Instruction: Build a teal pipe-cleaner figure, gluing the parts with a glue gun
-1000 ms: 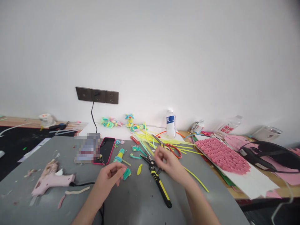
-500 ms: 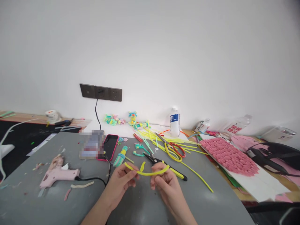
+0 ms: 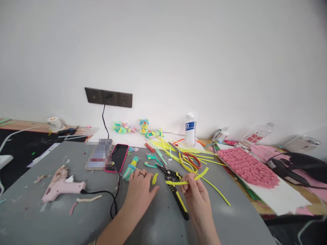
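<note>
My right hand [image 3: 196, 193] pinches a yellow strip [image 3: 187, 180] that sticks out left and right of its fingers, held just above the grey table [image 3: 51, 221]. Directly left of it lie black pliers with yellow handles [image 3: 176, 190]. My left hand [image 3: 140, 190] rests on the table with its fingers curled down, a ring on one finger; whether it holds anything is hidden. A small yellow leaf-shaped piece [image 3: 154, 178] lies by its fingertips, and a teal and yellow craft piece [image 3: 130, 168] just beyond it.
A pink glue gun [image 3: 61, 185] with a black cord lies at left. A phone in a pink case [image 3: 118, 157], red-handled scissors [image 3: 187, 158], loose yellow strips, a white bottle [image 3: 189, 130] and a board of pink pieces [image 3: 247, 166] surround the hands.
My left hand let go of the yellow strip and dropped to the table. My right hand kept the strip and moved right and away. The pliers now lie turned, handles toward me.
</note>
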A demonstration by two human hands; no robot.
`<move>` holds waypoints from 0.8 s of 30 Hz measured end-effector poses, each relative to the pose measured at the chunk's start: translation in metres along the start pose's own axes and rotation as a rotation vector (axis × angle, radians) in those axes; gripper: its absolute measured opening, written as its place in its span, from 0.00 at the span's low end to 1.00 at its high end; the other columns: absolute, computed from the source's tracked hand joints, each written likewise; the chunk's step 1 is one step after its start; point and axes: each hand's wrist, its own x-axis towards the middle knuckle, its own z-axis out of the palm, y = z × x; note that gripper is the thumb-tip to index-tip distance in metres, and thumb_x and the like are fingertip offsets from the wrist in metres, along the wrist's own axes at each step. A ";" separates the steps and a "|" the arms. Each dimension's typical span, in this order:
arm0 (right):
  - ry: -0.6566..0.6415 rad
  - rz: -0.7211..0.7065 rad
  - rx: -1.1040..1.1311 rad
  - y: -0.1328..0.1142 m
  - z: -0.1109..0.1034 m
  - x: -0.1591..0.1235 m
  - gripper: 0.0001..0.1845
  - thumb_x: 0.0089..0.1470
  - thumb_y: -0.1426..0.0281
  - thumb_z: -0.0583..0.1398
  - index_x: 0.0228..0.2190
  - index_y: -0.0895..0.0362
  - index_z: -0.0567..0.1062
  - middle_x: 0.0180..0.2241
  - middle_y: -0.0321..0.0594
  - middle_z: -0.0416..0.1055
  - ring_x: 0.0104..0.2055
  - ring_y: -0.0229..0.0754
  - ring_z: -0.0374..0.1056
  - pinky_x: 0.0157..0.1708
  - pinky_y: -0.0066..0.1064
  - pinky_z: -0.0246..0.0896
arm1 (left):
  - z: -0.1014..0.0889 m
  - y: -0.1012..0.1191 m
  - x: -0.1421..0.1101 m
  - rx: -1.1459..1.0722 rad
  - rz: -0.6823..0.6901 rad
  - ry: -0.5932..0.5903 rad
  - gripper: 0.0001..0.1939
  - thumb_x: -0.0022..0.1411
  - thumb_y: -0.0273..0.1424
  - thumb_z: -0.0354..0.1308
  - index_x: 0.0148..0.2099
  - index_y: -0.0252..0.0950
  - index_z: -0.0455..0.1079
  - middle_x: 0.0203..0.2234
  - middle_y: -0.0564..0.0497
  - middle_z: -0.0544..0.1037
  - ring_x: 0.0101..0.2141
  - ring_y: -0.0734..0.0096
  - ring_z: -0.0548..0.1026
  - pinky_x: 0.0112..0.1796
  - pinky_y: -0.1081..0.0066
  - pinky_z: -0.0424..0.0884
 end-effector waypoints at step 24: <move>-0.261 -0.072 -0.319 -0.018 0.013 0.003 0.15 0.48 0.58 0.70 0.27 0.56 0.76 0.28 0.39 0.72 0.29 0.40 0.65 0.26 0.27 0.59 | -0.018 -0.008 -0.003 -1.071 -0.028 -0.122 0.08 0.58 0.35 0.62 0.34 0.36 0.71 0.22 0.55 0.71 0.24 0.71 0.71 0.25 0.74 0.70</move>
